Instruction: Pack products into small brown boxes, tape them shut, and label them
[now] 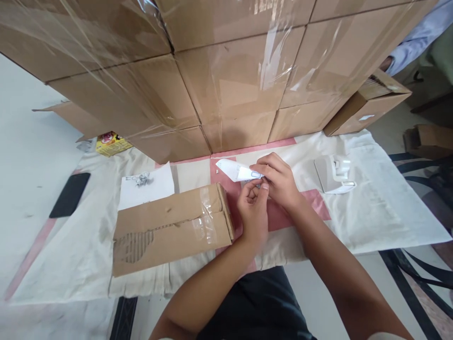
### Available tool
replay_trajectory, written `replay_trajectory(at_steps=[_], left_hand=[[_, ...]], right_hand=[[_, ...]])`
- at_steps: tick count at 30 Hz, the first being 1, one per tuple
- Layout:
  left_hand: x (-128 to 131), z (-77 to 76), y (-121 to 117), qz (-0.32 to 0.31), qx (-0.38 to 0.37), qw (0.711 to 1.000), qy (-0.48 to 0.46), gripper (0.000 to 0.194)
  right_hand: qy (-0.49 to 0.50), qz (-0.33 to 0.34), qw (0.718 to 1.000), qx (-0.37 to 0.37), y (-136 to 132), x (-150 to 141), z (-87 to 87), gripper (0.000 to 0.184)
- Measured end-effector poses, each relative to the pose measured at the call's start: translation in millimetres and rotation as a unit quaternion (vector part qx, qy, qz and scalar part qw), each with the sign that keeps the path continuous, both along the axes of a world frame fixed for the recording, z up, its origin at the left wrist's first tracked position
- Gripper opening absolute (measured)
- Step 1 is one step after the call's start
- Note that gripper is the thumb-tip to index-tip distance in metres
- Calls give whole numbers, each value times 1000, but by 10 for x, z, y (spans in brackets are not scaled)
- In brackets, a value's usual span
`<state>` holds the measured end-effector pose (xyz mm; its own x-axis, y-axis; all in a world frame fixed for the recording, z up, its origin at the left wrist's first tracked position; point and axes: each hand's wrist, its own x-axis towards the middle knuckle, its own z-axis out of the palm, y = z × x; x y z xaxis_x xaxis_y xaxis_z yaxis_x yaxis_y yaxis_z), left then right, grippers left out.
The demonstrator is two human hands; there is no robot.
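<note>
Both hands meet over the middle of the cloth-covered table around a white paper cone (231, 170) with some blue print on it. My right hand (278, 179) grips the cone near its narrow end, fingers wrapped over the top. Just below, my left hand (254, 203) has its thumb and fingers pinched at that same end. The cone's wide, pointed mouth faces left. Left of my hands lies a flat cardboard box (173, 231) with clear tape at one end. A white tape dispenser (334, 174) stands to the right.
Tall stacked cartons (240, 85) wrapped in clear film rise behind the table. A white sheet (155, 189) bears a small heap of thin bits (142, 178). Leftward are a black phone (72, 193) and a yellow box (112, 144). Someone's sleeve (421, 40) shows near an open carton (368, 104).
</note>
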<state>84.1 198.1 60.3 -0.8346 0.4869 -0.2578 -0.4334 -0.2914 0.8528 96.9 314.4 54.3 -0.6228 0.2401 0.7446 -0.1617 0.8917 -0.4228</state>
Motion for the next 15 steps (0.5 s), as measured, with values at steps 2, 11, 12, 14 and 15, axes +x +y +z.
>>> replay_trajectory(at_steps=[2, 11, 12, 14, 15], left_hand=[[-22, 19, -1, 2, 11, 1000, -27, 37], [-88, -8, -24, -7, 22, 998, -55, 39], [-92, -6, -26, -8, 21, 998, -54, 40], [-96, 3, -31, -8, 24, 998, -55, 42], [-97, 8, -32, -10, 30, 998, -57, 44]], right_hand=[[10, -2, 1000, 6, -1, -18, -5, 21], [30, 13, 999, 39, 6, -57, -100, 21], [34, 16, 998, 42, 4, -60, -106, 21], [40, 16, 998, 45, -3, -65, -107, 21], [40, 15, 998, 46, -8, -66, -103, 20]])
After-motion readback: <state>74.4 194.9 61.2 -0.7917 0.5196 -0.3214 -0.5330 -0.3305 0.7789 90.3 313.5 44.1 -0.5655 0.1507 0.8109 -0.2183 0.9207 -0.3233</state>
